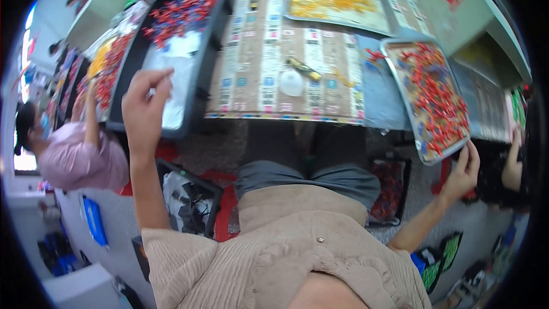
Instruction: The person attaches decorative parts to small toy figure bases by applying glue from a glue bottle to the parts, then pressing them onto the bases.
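Observation:
My left hand (143,106) is raised over the near end of a black plastic bin (197,88); its fingers are loosely bent, thumb and forefinger apart, with nothing visible between them. Small red and blue plastic pieces (182,16) are heaped at the bin's far end, and its near part shows a bare pale bottom. On the right, my right hand (462,173) grips the near corner of a metal tray (407,103). Many red and blue pieces (437,94) cover that tray, which juts past the table's front edge.
A second metal tray (343,20) with yellow pieces lies at the back of the table (246,74). A gold-and-black tube (303,70) and a round white disc (291,83) lie mid-table. A co-worker (83,157) sits at left; another person's arm (513,166) shows at right. Crates stand on the floor.

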`<state>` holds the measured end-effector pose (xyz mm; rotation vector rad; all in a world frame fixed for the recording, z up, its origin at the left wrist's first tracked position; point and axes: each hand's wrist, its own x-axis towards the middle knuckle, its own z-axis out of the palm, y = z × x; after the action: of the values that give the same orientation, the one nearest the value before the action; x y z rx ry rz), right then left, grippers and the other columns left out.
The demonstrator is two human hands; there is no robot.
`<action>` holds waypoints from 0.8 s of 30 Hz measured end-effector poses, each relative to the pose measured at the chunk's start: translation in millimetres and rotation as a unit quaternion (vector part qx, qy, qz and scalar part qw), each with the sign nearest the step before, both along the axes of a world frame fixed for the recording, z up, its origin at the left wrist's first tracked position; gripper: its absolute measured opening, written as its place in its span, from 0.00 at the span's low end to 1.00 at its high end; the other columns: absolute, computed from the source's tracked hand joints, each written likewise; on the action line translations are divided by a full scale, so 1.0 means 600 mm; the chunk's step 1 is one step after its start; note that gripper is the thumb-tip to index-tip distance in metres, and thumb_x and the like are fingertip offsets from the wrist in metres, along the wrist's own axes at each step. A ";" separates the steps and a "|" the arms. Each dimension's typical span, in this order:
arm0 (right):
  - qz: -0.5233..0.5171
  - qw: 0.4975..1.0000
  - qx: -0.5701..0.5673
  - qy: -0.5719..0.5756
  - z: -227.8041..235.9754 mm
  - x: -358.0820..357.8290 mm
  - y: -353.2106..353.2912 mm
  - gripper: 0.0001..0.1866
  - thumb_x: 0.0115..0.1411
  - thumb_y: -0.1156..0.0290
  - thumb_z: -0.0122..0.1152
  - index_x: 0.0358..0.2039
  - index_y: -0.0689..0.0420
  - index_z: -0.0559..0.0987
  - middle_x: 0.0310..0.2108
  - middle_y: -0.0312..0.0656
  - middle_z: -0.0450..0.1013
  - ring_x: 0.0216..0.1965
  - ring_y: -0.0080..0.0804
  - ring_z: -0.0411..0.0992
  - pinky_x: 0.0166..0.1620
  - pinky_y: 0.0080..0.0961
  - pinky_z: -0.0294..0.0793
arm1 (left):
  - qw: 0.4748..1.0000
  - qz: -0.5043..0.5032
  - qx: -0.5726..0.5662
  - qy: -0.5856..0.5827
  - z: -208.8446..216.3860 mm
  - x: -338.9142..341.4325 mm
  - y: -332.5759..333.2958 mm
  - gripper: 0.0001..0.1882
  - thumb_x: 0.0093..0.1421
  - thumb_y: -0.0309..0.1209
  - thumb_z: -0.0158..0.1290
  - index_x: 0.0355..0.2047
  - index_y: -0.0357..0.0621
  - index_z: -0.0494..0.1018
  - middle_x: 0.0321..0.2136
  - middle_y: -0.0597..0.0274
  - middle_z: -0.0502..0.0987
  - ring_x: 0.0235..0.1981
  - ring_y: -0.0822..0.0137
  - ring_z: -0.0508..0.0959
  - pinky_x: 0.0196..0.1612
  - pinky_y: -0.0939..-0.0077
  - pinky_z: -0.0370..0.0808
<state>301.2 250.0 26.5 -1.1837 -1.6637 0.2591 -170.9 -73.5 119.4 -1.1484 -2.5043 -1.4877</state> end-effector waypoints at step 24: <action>0.464 0.855 -0.227 0.058 0.041 -0.222 -0.207 0.08 0.54 0.84 0.60 0.35 0.63 0.80 0.30 0.43 0.76 0.26 0.24 0.74 0.30 0.17 0.73 | 0.923 0.065 -0.270 0.266 -0.104 -0.390 0.017 0.11 0.51 0.23 0.55 0.36 0.43 0.78 0.31 0.52 0.75 0.36 0.54 0.76 0.42 0.64 0.72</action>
<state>167.9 126.0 51.1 -0.5541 -2.0144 1.3587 -404.9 -63.0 56.7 -1.1923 -2.5542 -0.3593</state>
